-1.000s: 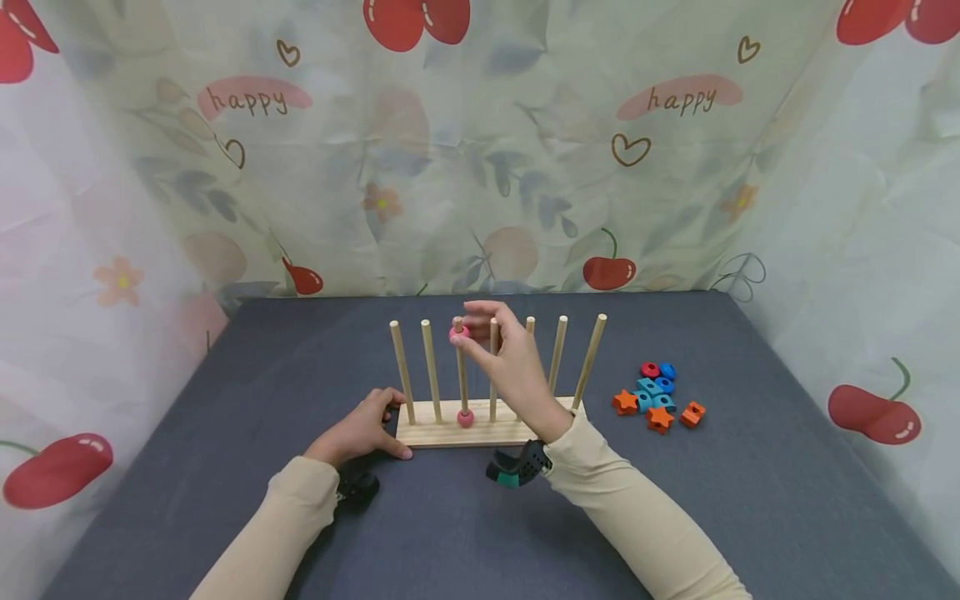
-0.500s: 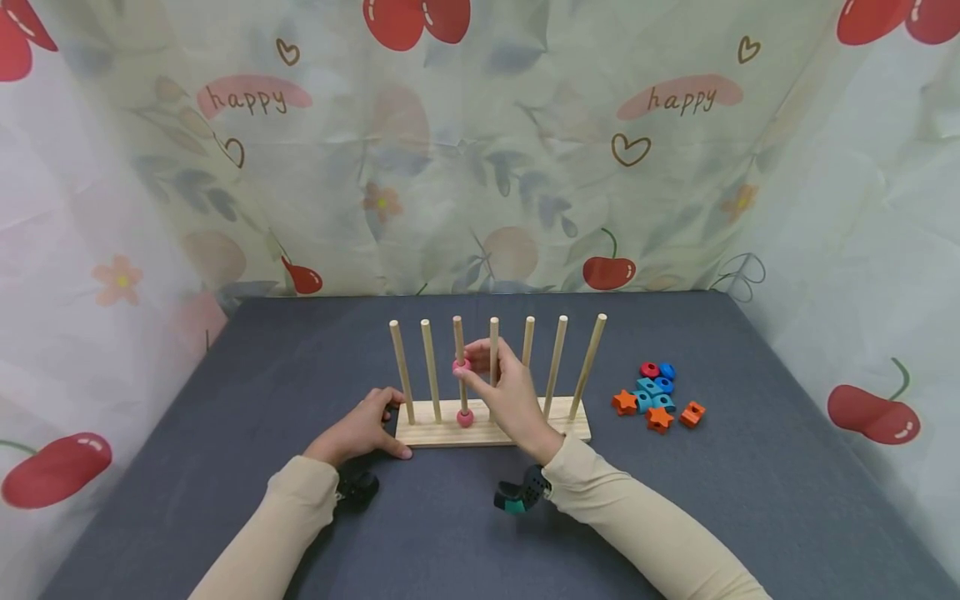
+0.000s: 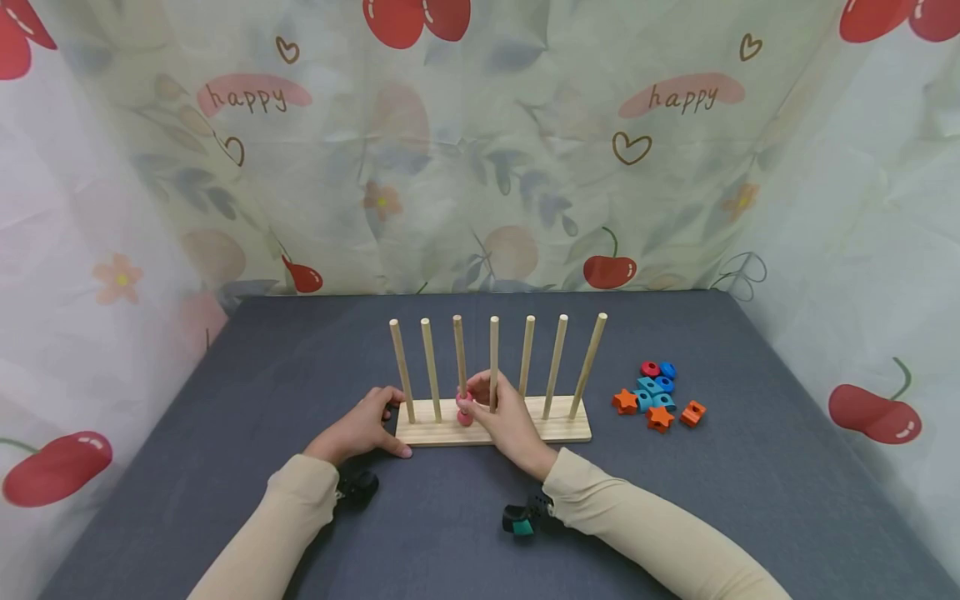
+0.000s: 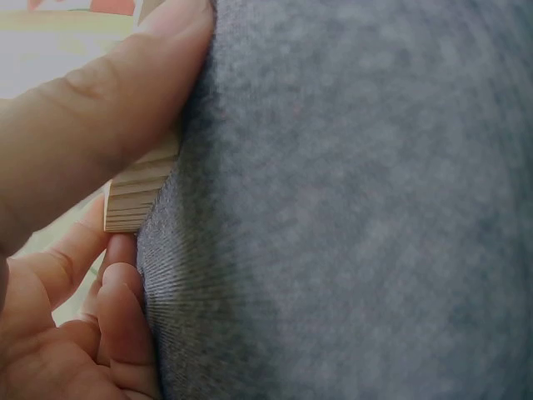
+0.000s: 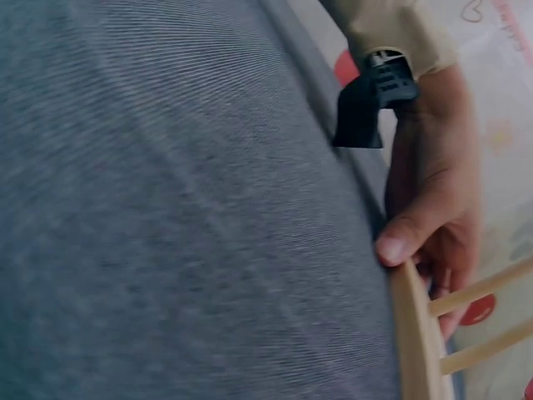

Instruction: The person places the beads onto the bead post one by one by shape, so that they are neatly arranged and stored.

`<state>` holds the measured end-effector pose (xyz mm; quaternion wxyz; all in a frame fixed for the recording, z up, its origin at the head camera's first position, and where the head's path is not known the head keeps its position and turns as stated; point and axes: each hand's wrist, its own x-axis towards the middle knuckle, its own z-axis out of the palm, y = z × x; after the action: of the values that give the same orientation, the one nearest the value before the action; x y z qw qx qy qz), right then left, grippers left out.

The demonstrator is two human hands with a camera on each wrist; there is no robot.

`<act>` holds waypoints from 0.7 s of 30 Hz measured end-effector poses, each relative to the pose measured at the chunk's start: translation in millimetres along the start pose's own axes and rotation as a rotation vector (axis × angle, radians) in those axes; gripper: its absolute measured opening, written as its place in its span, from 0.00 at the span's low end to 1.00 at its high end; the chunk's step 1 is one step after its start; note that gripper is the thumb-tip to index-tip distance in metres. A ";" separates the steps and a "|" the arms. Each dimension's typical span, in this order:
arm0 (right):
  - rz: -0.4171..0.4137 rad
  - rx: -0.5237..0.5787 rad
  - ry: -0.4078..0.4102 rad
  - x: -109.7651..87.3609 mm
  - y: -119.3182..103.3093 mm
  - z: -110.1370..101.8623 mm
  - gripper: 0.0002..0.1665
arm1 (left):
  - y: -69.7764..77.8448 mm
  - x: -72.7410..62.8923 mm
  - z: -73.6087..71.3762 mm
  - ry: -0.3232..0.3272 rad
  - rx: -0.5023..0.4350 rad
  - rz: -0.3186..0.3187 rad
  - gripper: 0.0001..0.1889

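A wooden peg board [image 3: 427, 434] with a row of several upright pegs lies on the table. My left hand [image 3: 366, 427] grips its left end, thumb at the front corner and fingers along the side. The left wrist view shows the thumb [image 4: 108, 108] against the board's end [image 4: 137, 196]. With thumb and fingers, my right hand [image 3: 513, 427] pinches a pink bead [image 3: 463, 397] low on the third peg [image 3: 460, 350] from the left. Directly under it, a second pink bead [image 3: 465, 418] sits at the peg's foot. The right wrist view does not show the beads.
Right of the board lies a group of loose beads: orange stars [image 3: 660, 419], an orange cube [image 3: 693, 414], light blue pieces [image 3: 663, 402], blue beads [image 3: 667, 370] and a red bead [image 3: 649, 368]. A patterned curtain [image 3: 480, 167] hangs behind the dark grey table [image 3: 442, 533].
My right hand has brought the pink bead down the third peg from its top to just above the lower bead. My left hand has stayed at the board's end.
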<state>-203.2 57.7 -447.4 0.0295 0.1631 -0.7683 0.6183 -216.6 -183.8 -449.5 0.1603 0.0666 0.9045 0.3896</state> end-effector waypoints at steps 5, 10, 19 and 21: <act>0.065 -0.007 -0.025 -2.0 6.6 2.3 0.14 | -1.6 0.2 -0.5 -0.003 -0.005 0.011 0.41; 0.069 -0.039 -0.042 -2.8 10.1 2.6 0.13 | -3.1 1.1 -0.6 -0.005 -0.006 0.013 0.42; 0.076 -0.010 -0.044 -2.4 12.6 3.4 0.13 | -2.2 1.0 -0.6 -0.006 -0.006 0.018 0.41; 0.081 -0.005 -0.051 -4.0 5.3 2.7 0.13 | -1.8 0.8 -0.8 -0.004 -0.003 0.020 0.41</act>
<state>-200.6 57.0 -454.1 -0.0149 0.1477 -0.7762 0.6128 -217.6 -185.4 -450.5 0.1585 0.0761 0.9028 0.3925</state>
